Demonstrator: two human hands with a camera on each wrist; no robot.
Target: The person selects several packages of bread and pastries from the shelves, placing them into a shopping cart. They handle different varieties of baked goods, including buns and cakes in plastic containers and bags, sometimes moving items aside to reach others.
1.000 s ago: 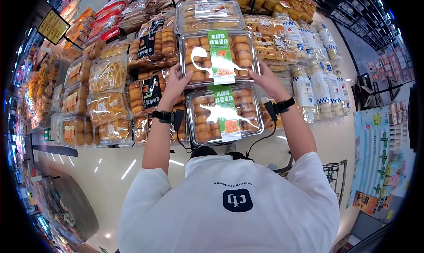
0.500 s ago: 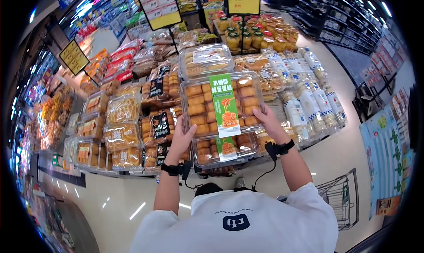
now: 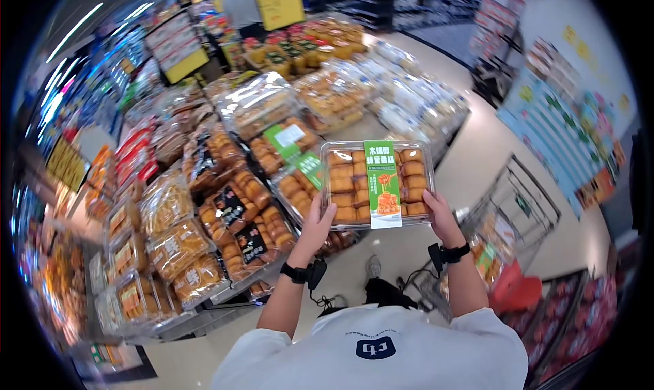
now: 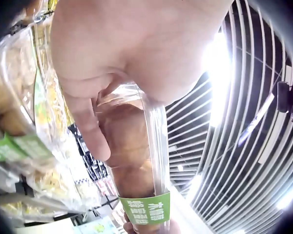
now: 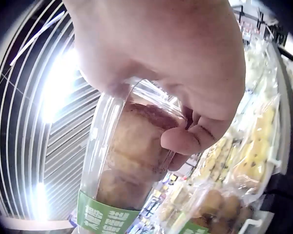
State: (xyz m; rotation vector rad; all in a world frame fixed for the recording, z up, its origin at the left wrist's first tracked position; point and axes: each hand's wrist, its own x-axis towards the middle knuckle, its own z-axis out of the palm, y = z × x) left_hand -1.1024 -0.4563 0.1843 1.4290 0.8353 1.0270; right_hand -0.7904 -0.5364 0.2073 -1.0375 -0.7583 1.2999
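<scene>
The cake box (image 3: 344,184), gripped by the left hand (image 3: 317,221) and right hand (image 3: 443,217), has shifted from above the counter (image 3: 235,291) to outboard of its front edge, toward the shopping cart (image 3: 526,203). A green-labelled box (image 3: 267,156) is now exposed behind the front one. A red item (image 3: 516,288) has entered view.

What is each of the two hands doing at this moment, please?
Left hand: closed on the left end of the clear cake box.
Right hand: closed on the right end of the same box.
</scene>
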